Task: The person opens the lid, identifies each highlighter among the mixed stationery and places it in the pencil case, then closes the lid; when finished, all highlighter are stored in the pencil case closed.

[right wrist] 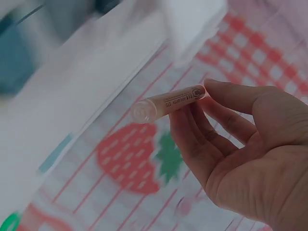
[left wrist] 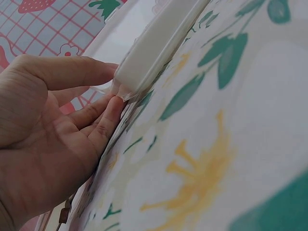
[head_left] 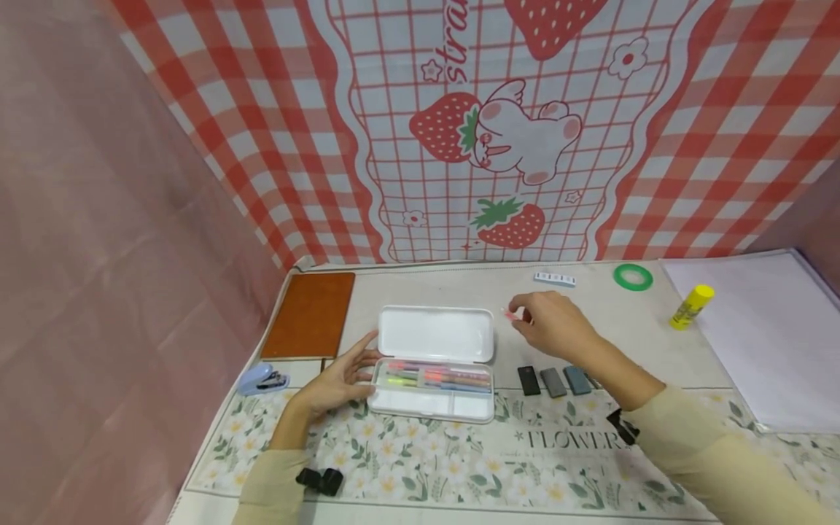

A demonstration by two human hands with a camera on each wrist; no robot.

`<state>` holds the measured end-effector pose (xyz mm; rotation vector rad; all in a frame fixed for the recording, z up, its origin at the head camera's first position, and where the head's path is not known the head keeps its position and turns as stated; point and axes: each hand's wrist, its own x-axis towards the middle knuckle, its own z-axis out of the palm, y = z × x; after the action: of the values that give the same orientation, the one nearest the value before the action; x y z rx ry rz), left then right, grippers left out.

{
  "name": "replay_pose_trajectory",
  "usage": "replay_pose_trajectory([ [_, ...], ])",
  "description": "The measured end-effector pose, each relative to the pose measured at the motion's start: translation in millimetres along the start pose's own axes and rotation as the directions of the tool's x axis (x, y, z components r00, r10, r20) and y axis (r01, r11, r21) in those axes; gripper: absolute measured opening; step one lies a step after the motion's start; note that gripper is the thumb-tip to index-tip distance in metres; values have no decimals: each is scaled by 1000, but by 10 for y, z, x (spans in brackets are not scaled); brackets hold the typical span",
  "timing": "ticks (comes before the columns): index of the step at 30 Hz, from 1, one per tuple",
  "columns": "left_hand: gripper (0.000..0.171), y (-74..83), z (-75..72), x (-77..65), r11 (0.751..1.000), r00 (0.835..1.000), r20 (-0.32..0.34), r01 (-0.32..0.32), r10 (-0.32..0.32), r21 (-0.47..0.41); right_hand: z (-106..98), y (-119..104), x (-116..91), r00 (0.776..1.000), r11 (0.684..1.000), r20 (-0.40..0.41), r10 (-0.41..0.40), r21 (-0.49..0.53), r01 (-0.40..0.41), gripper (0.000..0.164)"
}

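Observation:
A white pencil case (head_left: 433, 405) lies with its lid (head_left: 436, 334) tipped back. Several coloured pens (head_left: 446, 377) fill its rear compartment, while bare white inner surface shows along the front. My left hand (head_left: 341, 379) holds the case's left end, thumb at the front corner and other fingers farther back; the left wrist view shows the fingertips against that end. To the right of the lid, above the table, my right hand (head_left: 554, 323) pinches a slim highlighter (right wrist: 175, 102) between thumb and fingers. Its clear round end points away from the palm, with small dark print along the barrel.
Left stand a brown notebook (head_left: 311, 315) and a pale blue stapler (head_left: 262, 380). Right of the case lie black (head_left: 528, 380), grey (head_left: 553, 382) and blue blocks (head_left: 577, 380). Farther back are a small white-blue strip (head_left: 555, 279), green tape (head_left: 617, 277), a yellow glue stick (head_left: 692, 306) and a white sheet (head_left: 768, 343).

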<state>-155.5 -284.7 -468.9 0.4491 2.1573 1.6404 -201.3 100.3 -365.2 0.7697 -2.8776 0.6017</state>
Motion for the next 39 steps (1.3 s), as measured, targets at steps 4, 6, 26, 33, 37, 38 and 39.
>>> replay_pose_trajectory([
  [4, 94, -20, -5, 18, 1000, 1000, 9, -12, 12, 5, 133, -332, 130, 997, 996, 16, -73, 46, 72, 19],
  [6, 94, -17, -1, 24, 1000, 1000, 10, -9, 9, 3, 216, -475, 174, 994, 993, 29, -103, 67, 101, 19],
  [26, 94, -9, -4, 20, 1000, 1000, -2, 18, -18, -17, 937, -915, 281, 970, 986, 178, -167, 31, 164, 21],
  [33, 94, 16, 0, 10, 1000, 1000, -5, 26, -26, -16, 1046, -922, 294, 977, 990, 175, -124, -50, 134, 22],
  [37, 95, 24, -1, 5, 999, 999, -9, 37, -37, -19, 1059, -925, 297, 980, 990, 163, -118, -63, 129, 18],
  [38, 95, 23, -2, 3, 999, 999, -10, 38, -38, -18, 1058, -928, 297, 980, 990, 161, -116, -61, 127, 18],
  [39, 95, 21, -4, 0, 999, 999, -10, 38, -38, -19, 1058, -930, 299, 981, 991, 159, -114, -58, 125, 17],
])
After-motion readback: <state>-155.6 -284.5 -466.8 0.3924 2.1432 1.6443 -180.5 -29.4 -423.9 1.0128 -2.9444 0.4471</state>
